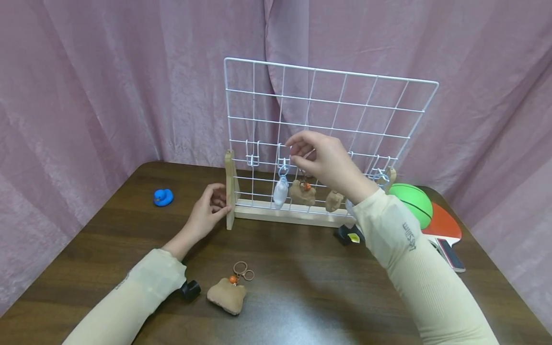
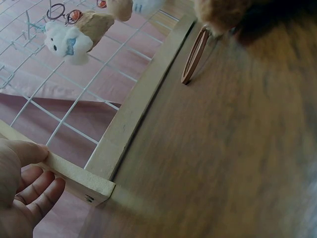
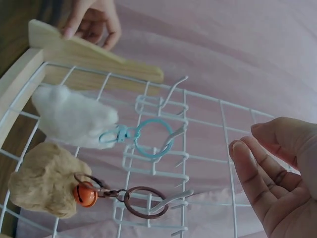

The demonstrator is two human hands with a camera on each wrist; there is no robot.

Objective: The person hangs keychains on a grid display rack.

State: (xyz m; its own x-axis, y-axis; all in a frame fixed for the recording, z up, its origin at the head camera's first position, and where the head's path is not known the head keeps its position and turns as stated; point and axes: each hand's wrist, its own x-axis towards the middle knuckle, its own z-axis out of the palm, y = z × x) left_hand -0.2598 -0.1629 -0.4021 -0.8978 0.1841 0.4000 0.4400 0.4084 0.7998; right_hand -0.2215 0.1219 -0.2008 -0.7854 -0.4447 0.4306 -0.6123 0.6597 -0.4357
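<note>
A white wire grid rack (image 1: 327, 100) stands in a wooden base. My left hand (image 1: 206, 213) holds the base's left wooden end piece (image 1: 230, 191), thumb against its edge. My right hand (image 3: 277, 183) is just in front of the grid, fingers loosely bent with nothing between them. Near it, a white plush keychain (image 3: 74, 116) hangs from a hook by a light blue ring. Beside that, a brown plush keychain (image 3: 47, 178) with an orange bell (image 3: 85, 195) hangs by a bronze ring. Another brown plush keychain (image 1: 227, 294) lies on the table.
A hook (image 1: 252, 155) at the grid's left holds no keychain. A blue rubber duck (image 1: 163, 197) sits at the left. To the right are a green ball (image 1: 414, 203), a red paddle (image 1: 444, 225) and a phone-like object (image 1: 450, 255). Pink curtains (image 1: 129, 86) hang behind.
</note>
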